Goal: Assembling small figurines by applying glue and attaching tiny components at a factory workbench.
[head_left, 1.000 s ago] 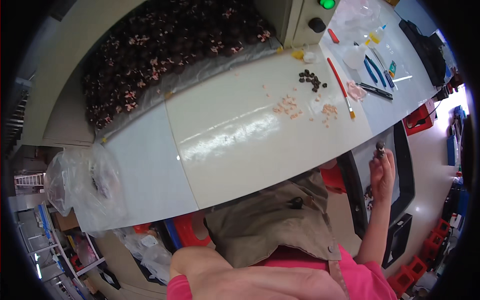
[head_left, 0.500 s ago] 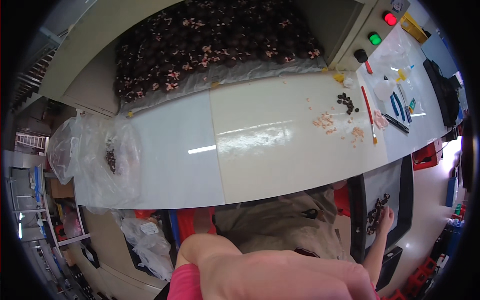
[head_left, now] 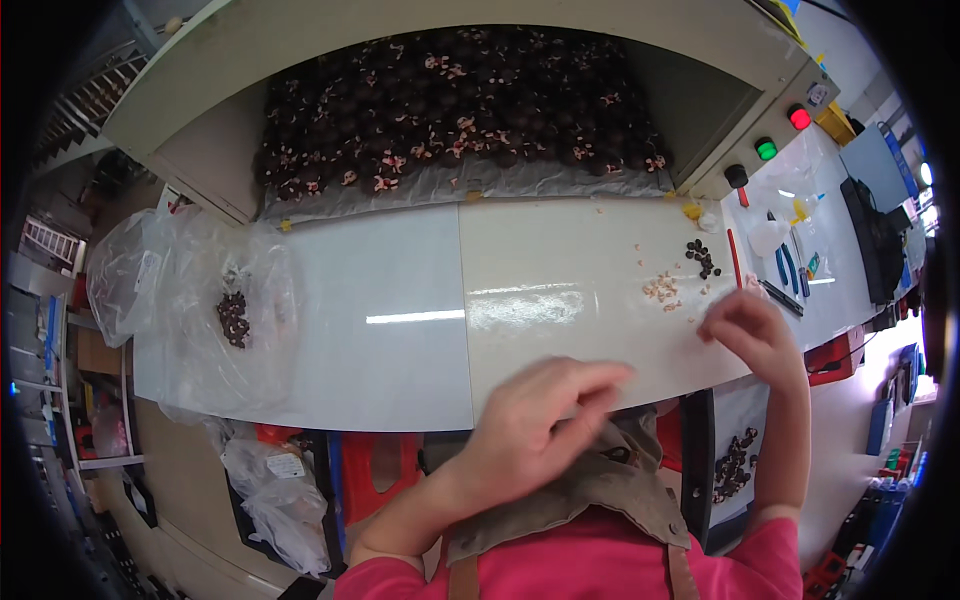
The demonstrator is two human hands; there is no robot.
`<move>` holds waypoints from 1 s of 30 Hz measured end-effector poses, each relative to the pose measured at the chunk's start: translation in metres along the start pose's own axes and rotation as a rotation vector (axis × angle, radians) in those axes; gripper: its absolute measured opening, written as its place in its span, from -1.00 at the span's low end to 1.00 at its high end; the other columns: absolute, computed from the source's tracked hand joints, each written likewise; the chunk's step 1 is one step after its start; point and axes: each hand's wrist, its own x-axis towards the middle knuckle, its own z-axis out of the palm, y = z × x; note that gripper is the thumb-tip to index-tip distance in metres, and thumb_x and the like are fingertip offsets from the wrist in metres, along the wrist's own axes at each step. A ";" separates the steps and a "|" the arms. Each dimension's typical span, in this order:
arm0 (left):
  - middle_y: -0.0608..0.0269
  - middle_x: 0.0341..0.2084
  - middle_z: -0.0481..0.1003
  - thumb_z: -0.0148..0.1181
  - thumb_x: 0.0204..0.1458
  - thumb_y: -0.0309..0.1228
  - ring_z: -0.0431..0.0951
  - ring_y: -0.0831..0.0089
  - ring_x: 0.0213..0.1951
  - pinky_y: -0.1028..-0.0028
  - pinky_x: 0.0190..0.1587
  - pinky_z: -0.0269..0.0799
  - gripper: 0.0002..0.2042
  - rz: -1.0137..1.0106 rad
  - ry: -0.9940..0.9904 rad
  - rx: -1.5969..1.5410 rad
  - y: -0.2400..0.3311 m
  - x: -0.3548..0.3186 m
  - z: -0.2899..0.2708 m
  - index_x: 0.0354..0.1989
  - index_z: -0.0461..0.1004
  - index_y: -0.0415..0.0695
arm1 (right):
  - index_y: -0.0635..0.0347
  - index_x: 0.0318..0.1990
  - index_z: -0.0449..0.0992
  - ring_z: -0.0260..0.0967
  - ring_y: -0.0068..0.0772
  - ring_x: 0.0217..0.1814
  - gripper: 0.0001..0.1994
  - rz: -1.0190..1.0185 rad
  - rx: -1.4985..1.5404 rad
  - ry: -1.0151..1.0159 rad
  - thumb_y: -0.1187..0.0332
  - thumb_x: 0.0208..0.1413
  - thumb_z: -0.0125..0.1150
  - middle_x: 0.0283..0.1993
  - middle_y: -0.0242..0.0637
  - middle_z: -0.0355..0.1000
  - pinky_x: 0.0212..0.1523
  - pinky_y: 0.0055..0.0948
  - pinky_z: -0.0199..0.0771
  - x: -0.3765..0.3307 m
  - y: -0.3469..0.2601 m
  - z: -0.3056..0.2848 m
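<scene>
My left hand (head_left: 543,425) is over the front edge of the white table, smeared a little by motion. Its thumb and fingers are apart with nothing seen between them. Over the table's right part, my right hand (head_left: 752,332) has its fingers bent in a pinch; whether anything small is in them is hidden. Beyond its fingertips lie a scatter of pale pink flakes (head_left: 662,288) and a small group of dark brown pieces (head_left: 703,258). Below the right forearm, a dark tray (head_left: 697,455) holds dark pieces with pale bits (head_left: 735,465).
A machine with red and green lit buttons (head_left: 766,148) stands behind the table, its opening filled with dark round pieces (head_left: 450,110). A clear plastic bag (head_left: 265,350) with dark bits lies at the left. Pliers (head_left: 788,268) and a red-handled brush (head_left: 734,258) lie at the right.
My right hand has risen from the dark tray to the table by the pink flakes. My left arm has drawn back from across the lower edge, and the left hand is over the table edge.
</scene>
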 end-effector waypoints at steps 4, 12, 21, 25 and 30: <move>0.21 -0.49 0.51 0.17 0.02 -0.56 0.51 0.39 -0.50 0.49 -0.43 0.41 -0.84 -0.040 0.129 0.418 -0.052 -0.011 -0.005 -0.20 0.51 -0.18 | 0.29 -0.29 0.49 0.40 -0.56 -0.28 -0.89 -0.214 -0.299 -0.045 0.42 0.14 0.16 -0.28 -0.35 0.45 -0.21 -0.54 0.41 0.087 -0.027 0.017; 0.24 -0.51 0.50 0.16 0.03 -0.45 0.52 0.32 -0.44 0.38 -0.40 0.43 -0.86 -0.053 0.175 0.517 -0.066 -0.004 -0.008 -0.22 0.45 -0.13 | 0.26 -0.19 0.53 0.43 -0.34 -0.20 -0.85 -0.748 -0.429 -0.034 0.52 0.08 0.13 -0.19 -0.25 0.45 -0.21 -0.46 0.44 0.213 -0.062 0.122; 0.22 -0.51 0.50 0.18 0.01 -0.46 0.51 0.29 -0.47 0.36 -0.42 0.41 -0.86 -0.070 0.189 0.457 -0.065 -0.007 -0.012 -0.24 0.48 -0.15 | 0.20 -0.19 0.52 0.45 -0.13 -0.11 -0.78 -0.772 -0.880 -0.029 0.51 -0.05 0.12 -0.14 -0.22 0.45 -0.15 -0.31 0.48 0.240 -0.064 0.164; 0.24 -0.53 0.46 0.16 0.00 -0.46 0.49 0.31 -0.44 0.36 -0.39 0.41 -0.86 -0.053 0.179 0.477 -0.066 -0.011 -0.012 -0.26 0.41 -0.13 | 0.22 -0.22 0.51 0.44 -0.11 -0.22 -0.83 -0.773 -0.698 0.001 0.50 0.00 0.12 -0.20 -0.15 0.41 -0.22 -0.29 0.47 0.225 -0.071 0.165; 0.25 -0.54 0.44 0.18 -0.01 -0.45 0.48 0.32 -0.45 0.36 -0.40 0.41 -0.85 -0.009 0.199 0.451 -0.073 -0.012 -0.016 -0.26 0.41 -0.13 | 0.25 -0.23 0.49 0.41 -0.11 -0.30 -0.86 -0.782 -0.698 -0.005 0.50 0.02 0.12 -0.28 -0.13 0.38 -0.29 -0.30 0.44 0.199 -0.081 0.156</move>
